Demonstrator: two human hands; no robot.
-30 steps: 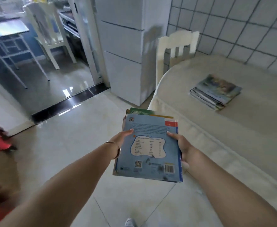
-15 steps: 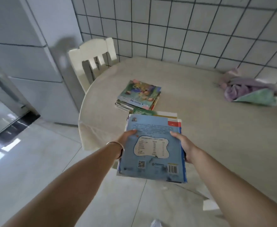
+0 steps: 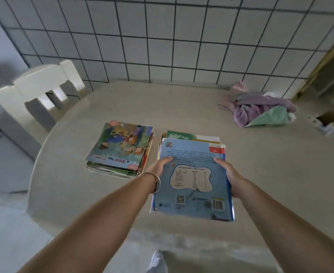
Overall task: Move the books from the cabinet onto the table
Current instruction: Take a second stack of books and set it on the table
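I hold a stack of thin books (image 3: 191,174), its top one a blue back cover with a barcode, over the beige table (image 3: 270,184). My left hand (image 3: 159,167) grips the stack's left edge, thumb on the cover. My right hand (image 3: 229,172) grips the right edge the same way. Whether the stack touches the tabletop I cannot tell. Just to its left a second pile of picture books (image 3: 120,148), topped by "A New Toy", lies flat on the table.
A white chair (image 3: 34,95) stands at the table's far left corner. A bundle of purple and green cloth (image 3: 260,109) lies at the back right. A tiled wall (image 3: 162,36) runs behind the table. A wooden frame (image 3: 324,56) stands at the far right.
The view has swung from the floor and doorway to the table. The held stack now hangs over the tabletop beside the other pile, and both hands keep their grip.
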